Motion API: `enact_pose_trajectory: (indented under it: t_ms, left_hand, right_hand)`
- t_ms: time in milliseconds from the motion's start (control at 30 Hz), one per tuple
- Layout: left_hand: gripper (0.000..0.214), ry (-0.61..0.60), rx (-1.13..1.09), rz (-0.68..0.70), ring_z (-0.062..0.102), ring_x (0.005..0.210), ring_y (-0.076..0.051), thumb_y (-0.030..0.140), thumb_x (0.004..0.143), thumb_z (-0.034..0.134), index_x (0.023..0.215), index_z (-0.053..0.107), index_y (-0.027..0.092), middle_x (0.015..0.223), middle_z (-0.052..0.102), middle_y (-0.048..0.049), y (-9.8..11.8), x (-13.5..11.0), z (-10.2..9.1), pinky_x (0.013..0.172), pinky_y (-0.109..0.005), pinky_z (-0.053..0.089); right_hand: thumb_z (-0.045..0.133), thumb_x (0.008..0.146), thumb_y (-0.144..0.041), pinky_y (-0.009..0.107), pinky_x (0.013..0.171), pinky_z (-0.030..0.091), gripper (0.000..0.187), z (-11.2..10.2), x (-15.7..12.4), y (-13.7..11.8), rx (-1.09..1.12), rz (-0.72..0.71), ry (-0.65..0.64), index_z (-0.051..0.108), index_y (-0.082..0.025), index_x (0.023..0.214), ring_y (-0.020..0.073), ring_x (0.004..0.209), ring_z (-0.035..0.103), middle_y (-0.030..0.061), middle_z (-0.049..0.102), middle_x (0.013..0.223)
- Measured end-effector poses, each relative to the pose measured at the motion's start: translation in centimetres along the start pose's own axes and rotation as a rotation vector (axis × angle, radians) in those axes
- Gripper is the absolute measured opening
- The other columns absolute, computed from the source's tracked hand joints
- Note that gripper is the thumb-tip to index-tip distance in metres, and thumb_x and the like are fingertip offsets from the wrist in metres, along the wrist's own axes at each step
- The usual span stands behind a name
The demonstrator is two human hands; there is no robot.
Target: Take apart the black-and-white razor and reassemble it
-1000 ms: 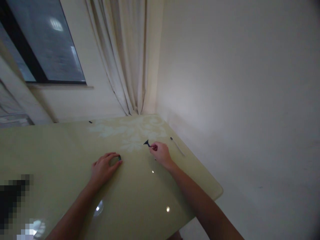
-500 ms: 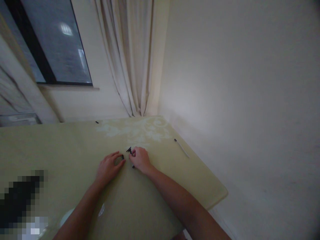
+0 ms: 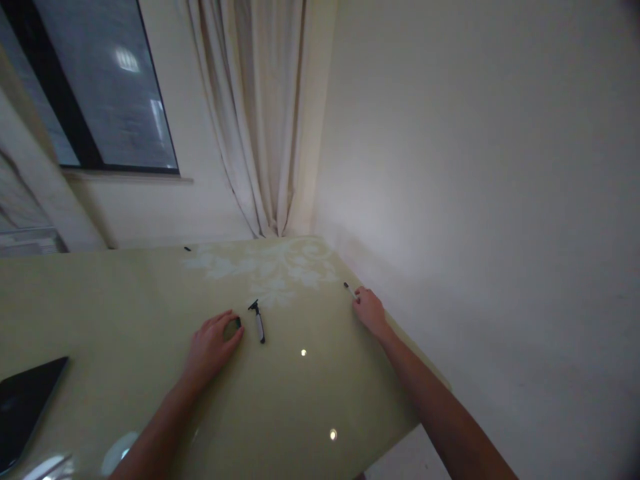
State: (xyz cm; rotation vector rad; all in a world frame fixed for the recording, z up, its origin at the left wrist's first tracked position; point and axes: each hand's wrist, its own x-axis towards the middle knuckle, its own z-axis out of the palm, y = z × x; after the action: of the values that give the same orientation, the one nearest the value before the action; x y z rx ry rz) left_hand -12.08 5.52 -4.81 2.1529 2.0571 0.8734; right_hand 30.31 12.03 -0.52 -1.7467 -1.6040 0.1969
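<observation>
White stick (image 3: 351, 291) in curled right hand (image 3: 370, 310)

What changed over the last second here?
The right hand carried the razor leftward, set it on the table beside the left hand, let go, then moved right and took hold of the white stick. Unchanged: the left hand still holds the small dark piece.
</observation>
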Motion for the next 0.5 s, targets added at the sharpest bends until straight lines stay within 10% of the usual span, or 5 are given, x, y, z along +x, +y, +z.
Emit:
enact_pose_trajectory:
  t_ms: [333,500]
  left_hand:
    - [0.046,-0.012,-0.011,-0.001,0.066,0.123,-0.032,0.047,0.09,0.051,0.118,0.074,0.018,0.135,0.07,-0.0139,0.2,-0.3,-0.8,0.108,-0.046,0.048]
    - [0.046,-0.016,0.007,0.014,0.066,0.122,-0.031,0.048,0.09,0.052,0.118,0.074,0.019,0.133,0.071,-0.0134,-0.1,-0.3,-0.8,0.109,-0.043,0.047]
  right_hand:
    - [0.063,0.076,-0.008,0.028,0.073,0.041,0.024,9.5,-5.8,-14.0,0.068,-0.328,-0.34,0.066,-0.018,0.098,0.0176,0.077,0.058,0.0034,0.067,0.084]
    - [0.063,0.083,-0.014,0.029,0.077,0.043,0.023,11.4,-7.3,-15.6,0.015,-0.302,-0.374,0.067,-0.018,0.105,0.019,0.084,0.061,0.0088,0.069,0.1]
